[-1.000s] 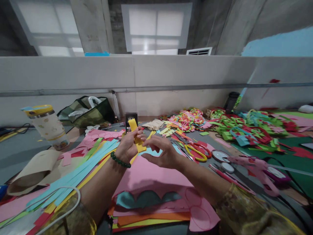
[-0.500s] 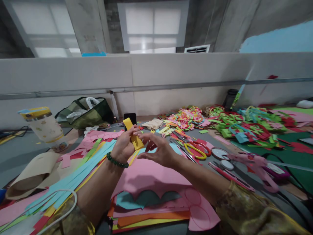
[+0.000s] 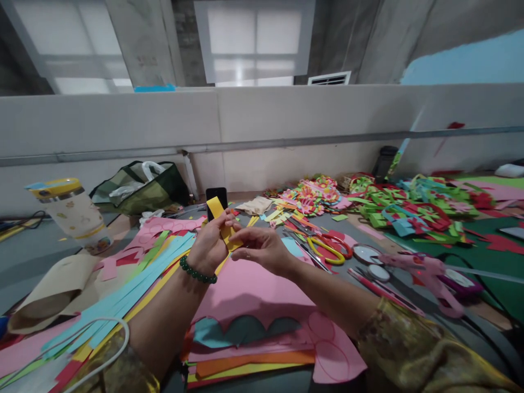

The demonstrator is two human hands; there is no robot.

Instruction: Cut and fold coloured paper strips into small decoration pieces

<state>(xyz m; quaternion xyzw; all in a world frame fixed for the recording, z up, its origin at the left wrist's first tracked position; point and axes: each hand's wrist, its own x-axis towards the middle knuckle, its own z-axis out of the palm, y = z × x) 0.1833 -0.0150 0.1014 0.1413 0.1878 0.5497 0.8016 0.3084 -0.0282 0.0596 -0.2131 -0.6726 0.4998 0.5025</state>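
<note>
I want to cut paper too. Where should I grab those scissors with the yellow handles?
Probably by the yellow handle loops, coming from the near right side. The yellow-handled scissors lie flat on the table, loops toward you, blades pointing away left among paper scraps, beside red-handled scissors.

1. A single view comes from the head of the person, looking forward and slightly down over the tabletop (image 3: 24,256).
2. It faces a pale partition wall (image 3: 262,117) with windows (image 3: 254,41) above.
3. The forearms and both hands sit close beneath the lens; the far clutter lies well away.
4. No second view shares the scene.
</note>
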